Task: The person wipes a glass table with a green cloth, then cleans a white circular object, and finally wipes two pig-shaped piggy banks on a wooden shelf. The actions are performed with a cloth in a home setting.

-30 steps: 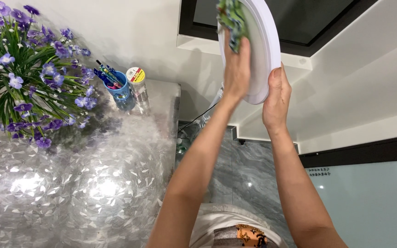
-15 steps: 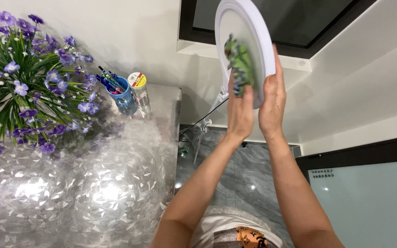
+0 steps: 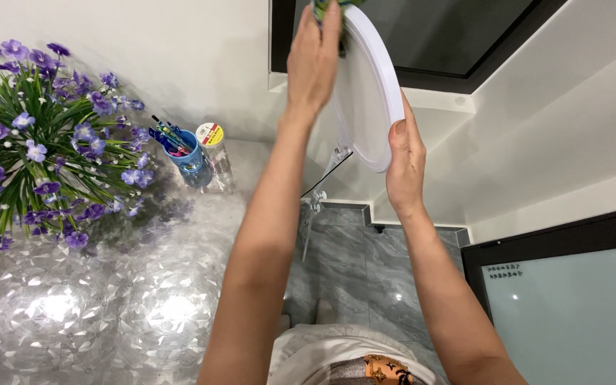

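A round white ring-shaped lamp (image 3: 368, 100) on a thin stand stands tilted in front of me at the top centre. My right hand (image 3: 404, 160) grips its lower right rim, thumb on the front. My left hand (image 3: 314, 57) is raised to the top of the ring and presses a green patterned cloth (image 3: 322, 7) against it; most of the cloth is hidden behind the fingers and cut off by the frame's top edge.
A shiny patterned table (image 3: 108, 299) lies at left, bearing a bunch of purple flowers (image 3: 33, 142), a blue cup of pens (image 3: 187, 153) and a clear jar with a yellow lid (image 3: 215, 146). Grey marble floor (image 3: 351, 264) lies below; a dark-framed glass panel (image 3: 572, 306) stands at right.
My left hand has slid the cloth from the ring's lower middle up to its top. My right hand stays on the lower rim. The view has shifted slightly.
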